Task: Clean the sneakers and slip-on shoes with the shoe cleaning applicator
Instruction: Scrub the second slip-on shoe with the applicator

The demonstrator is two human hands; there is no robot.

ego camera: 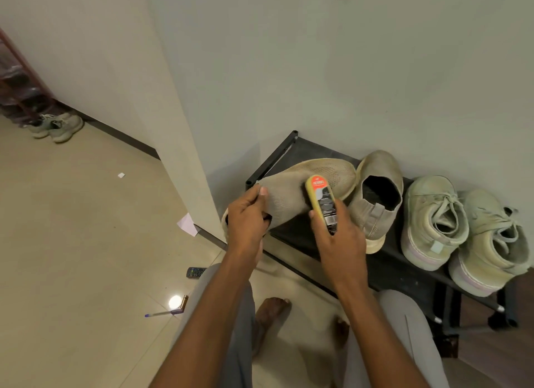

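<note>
The applicator [322,204] lies in the right hand [338,237], whose fingers [313,214] curl round its lower end; its yellow sponge edge rests against the side of a beige knit slip-on [291,189]. That slip-on is held above the left end of a black shoe rack [404,260], toe pointing up and right toward the wall. The left hand [245,220] grips its heel end, thumb on the knit collar and the other fingers tucked under the opening. Its mate [375,196] sits on the rack just to the right, opening upward. Further right on the same shelf stand two pale green laced sneakers [433,222], side by side and touching. On the tiled floor to the left lie a remote [196,272], a pen [161,313] and a scrap of paper [187,224]. Another pair of shoes [59,126] stands far off by the wall.
</note>
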